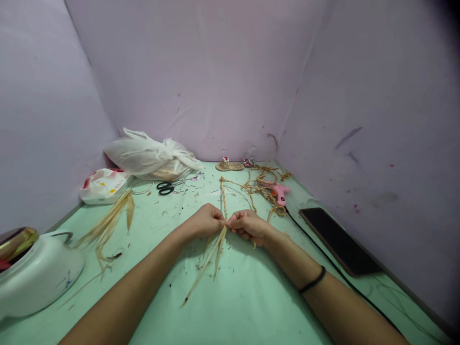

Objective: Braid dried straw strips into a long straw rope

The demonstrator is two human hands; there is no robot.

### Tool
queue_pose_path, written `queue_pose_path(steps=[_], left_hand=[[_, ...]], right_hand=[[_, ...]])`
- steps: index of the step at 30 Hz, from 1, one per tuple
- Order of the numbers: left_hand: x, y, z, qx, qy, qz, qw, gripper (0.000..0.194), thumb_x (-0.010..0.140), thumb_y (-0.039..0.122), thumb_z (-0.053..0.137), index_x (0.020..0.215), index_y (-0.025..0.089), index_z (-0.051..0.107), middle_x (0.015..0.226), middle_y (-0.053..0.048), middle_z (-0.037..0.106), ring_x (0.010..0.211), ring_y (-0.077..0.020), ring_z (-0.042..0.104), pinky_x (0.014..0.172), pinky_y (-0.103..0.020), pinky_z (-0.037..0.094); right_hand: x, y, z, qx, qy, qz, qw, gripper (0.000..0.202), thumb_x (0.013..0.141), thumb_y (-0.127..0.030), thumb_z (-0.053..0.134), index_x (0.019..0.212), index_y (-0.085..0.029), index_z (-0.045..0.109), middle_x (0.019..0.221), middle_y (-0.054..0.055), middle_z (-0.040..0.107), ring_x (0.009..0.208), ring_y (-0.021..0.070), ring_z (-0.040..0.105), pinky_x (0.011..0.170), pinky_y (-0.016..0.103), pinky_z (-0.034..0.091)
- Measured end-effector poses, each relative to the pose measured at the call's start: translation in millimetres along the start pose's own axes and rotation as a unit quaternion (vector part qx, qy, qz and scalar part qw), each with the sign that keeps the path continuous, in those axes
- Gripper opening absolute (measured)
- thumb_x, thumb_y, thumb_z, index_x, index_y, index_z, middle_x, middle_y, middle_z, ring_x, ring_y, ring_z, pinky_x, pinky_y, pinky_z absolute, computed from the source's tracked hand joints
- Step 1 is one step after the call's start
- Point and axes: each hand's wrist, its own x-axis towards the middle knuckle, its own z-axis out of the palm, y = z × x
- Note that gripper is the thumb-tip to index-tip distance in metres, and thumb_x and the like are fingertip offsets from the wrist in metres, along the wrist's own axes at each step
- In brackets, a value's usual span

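Observation:
A braided cord of dried plant strips (223, 199) runs away from me over the green table. Both hands pinch it at its near end. My left hand (206, 220) is closed on it from the left, thumb and forefinger together. From the right, my right hand (249, 225) pinches at the same spot, fingertips almost touching the left ones. Below the fingers, loose pale strips (212, 258) fan out toward me, one with a dark tip. At its far end the cord bends right toward a tangle of braided cord (264, 187).
Scissors with black handles (165, 188), a white plastic bag (151, 155), a tissue pack (106, 186) and loose dried strips (111, 215) lie left. A white container (43, 278) stands near left. Right are a pink glue gun (281, 193), its black cable and a phone (339, 239). Woven pieces (229, 166) lie by the back wall.

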Motion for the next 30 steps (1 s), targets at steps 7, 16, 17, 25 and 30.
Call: queue_pose_path(steps=[7, 16, 17, 25, 30], left_hand=[[-13, 22, 3.6, 0.163, 0.074, -0.033, 0.983, 0.015, 0.059, 0.023, 0.051, 0.051, 0.013, 0.059, 0.045, -0.001, 0.048, 0.045, -0.0115, 0.044, 0.043, -0.021, 0.028], [-27, 38, 44.2, 0.251, 0.137, 0.007, 0.958, 0.011, 0.063, 0.019, 0.055, 0.068, 0.013, 0.063, 0.06, -0.007, 0.058, 0.065, -0.019, 0.056, 0.059, -0.025, 0.037], [-26, 37, 37.7, 0.234, 0.135, 0.009, 0.963, 0.011, 0.064, 0.021, 0.055, 0.064, 0.013, 0.062, 0.057, -0.007, 0.056, 0.061, -0.018, 0.055, 0.056, -0.025, 0.037], [-5, 22, 2.9, -0.227, 0.05, -0.153, 0.96, 0.008, 0.065, 0.012, 0.052, 0.068, 0.009, 0.059, 0.05, -0.002, 0.056, 0.04, -0.0096, 0.05, 0.036, -0.018, 0.034], [-1, 15, 13.7, -0.29, -0.018, -0.172, 0.941, 0.01, 0.069, 0.008, 0.051, 0.063, 0.005, 0.058, 0.052, -0.007, 0.058, 0.042, -0.0111, 0.054, 0.04, -0.019, 0.044]], right_hand=[[-3, 1, 5, 0.027, 0.025, -0.001, 0.999, 0.011, 0.054, -0.015, 0.058, 0.054, -0.015, 0.047, 0.04, -0.005, 0.05, 0.027, 0.0009, 0.021, 0.028, 0.017, 0.008], [-8, 2, 3, 0.038, 0.038, 0.016, 0.998, 0.009, 0.051, -0.007, 0.05, 0.056, -0.014, 0.051, 0.033, -0.008, 0.038, 0.026, 0.0017, 0.023, 0.028, 0.017, 0.01], [-8, 2, 3, 0.034, 0.031, 0.012, 0.999, 0.007, 0.051, -0.008, 0.051, 0.056, -0.014, 0.051, 0.033, -0.008, 0.038, 0.026, 0.0016, 0.023, 0.028, 0.016, 0.01], [-10, -4, -3, 0.046, -0.039, 0.02, 0.998, 0.006, 0.06, -0.015, 0.058, 0.059, -0.013, 0.053, 0.037, -0.007, 0.046, 0.026, 0.0012, 0.028, 0.027, 0.015, 0.014], [-11, -3, -5, 0.045, -0.046, -0.009, 0.998, 0.013, 0.056, -0.016, 0.066, 0.063, -0.012, 0.056, 0.049, -0.003, 0.058, 0.032, 0.0018, 0.039, 0.03, 0.014, 0.018]])
